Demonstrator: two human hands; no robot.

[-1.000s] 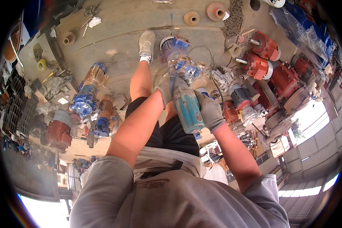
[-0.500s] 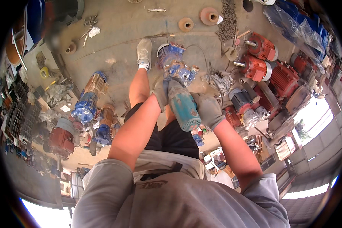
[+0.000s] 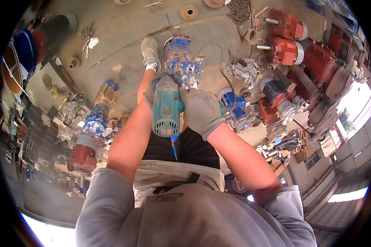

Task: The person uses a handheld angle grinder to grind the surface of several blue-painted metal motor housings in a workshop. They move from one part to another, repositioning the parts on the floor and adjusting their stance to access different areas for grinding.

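A power tool with a teal vented body and a grey front (image 3: 166, 109) is between my gloved hands, its front toward a blue motor with a gear unit (image 3: 184, 64) on the floor. My right hand (image 3: 204, 110), in a grey glove, is closed at the tool's right side, round what seems its handle. My left hand (image 3: 150, 94), also gloved, is closed along the front left of the tool, with most of its fingers hidden behind it. The tool's tip is out of sight, so whether it touches the motor cannot be told.
A thin cable (image 3: 222, 55) loops over the floor right of the blue motor. Red motors (image 3: 285, 50) crowd the right side. A blue and rusty motor (image 3: 99, 108) and a red one (image 3: 83, 155) lie left. My shoe (image 3: 150, 50) stands beside the blue motor.
The view has shifted. The tool and both hands have swung left, and the tool's body now points more straight ahead. My hands stay closed on it.
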